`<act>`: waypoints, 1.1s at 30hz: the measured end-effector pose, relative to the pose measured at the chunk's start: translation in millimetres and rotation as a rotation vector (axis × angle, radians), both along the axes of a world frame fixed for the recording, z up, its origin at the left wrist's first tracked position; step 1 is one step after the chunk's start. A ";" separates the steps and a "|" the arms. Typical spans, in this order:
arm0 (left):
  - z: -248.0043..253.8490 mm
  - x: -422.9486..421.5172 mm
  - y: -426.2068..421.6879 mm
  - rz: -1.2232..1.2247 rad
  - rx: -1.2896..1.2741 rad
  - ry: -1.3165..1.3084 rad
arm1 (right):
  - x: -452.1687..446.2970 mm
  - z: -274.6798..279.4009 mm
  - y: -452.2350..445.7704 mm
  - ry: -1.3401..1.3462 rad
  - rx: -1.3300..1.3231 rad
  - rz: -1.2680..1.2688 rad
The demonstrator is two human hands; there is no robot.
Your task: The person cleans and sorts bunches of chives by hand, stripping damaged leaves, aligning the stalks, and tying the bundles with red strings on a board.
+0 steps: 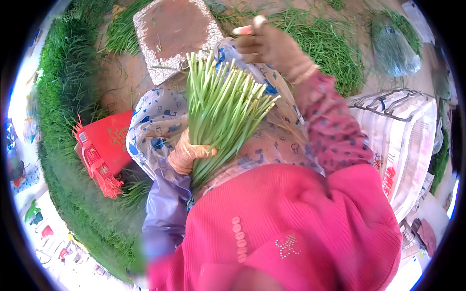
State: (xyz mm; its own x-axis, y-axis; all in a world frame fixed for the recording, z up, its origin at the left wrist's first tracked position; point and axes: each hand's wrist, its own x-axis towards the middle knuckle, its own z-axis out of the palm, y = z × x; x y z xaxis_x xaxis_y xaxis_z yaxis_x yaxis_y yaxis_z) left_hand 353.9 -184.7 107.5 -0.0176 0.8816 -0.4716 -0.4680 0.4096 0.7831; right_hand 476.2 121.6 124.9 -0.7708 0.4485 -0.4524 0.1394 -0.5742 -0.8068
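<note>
My left hand (pixel 187 154), in a tan glove, is closed around a thick bunch of green chives (pixel 223 109) in my lap. The pale cut ends fan out away from me, and the leaves run back toward my body. My right hand (pixel 272 48), in a brown glove, is raised beyond the bunch and apart from it. Its fingers are curled, and a small red and white thing (pixel 242 30) shows at them, too blurred to identify. Below the bunch, a clear plastic cover with blue prints (pixel 153 119) lies over my legs.
Ahead is a square slab with a white patterned border (pixel 145 29), dirty on top. Loose chives (pixel 330 53) lie at the far right, a long green heap (pixel 63 102) curves along the left. A red packet (pixel 111 138), plastic bag (pixel 395 51) and white sack (pixel 398 145) flank me.
</note>
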 end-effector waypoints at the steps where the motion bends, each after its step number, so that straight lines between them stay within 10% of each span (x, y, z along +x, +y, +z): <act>1: 5.0 4.9 1.0 0.077 -0.015 -0.046 | 16.0 19.1 0.5 0.028 0.087 0.027; 7: 27.0 20.1 9.3 0.152 -0.040 -0.067 | 49.0 48.3 -69.1 -0.047 1.309 0.315; 13: 4.9 29.3 0.2 -0.061 0.012 0.454 | 40.2 18.8 -73.2 -0.202 0.958 -0.007; 15: 28.3 37.1 10.1 0.201 -0.152 0.022 | 40.9 -3.1 -52.1 -0.283 0.986 -0.147; 21: 36.6 36.7 12.4 0.241 -0.121 -0.036 | 87.2 13.7 36.0 -0.271 0.386 -0.141; 29: 32.9 35.6 13.6 0.166 -0.056 0.296 | 36.3 56.8 -31.5 -0.042 0.536 -0.067; 33: 43.2 39.9 19.9 0.222 -0.040 0.258 | 11.3 89.9 -60.0 0.022 1.381 0.145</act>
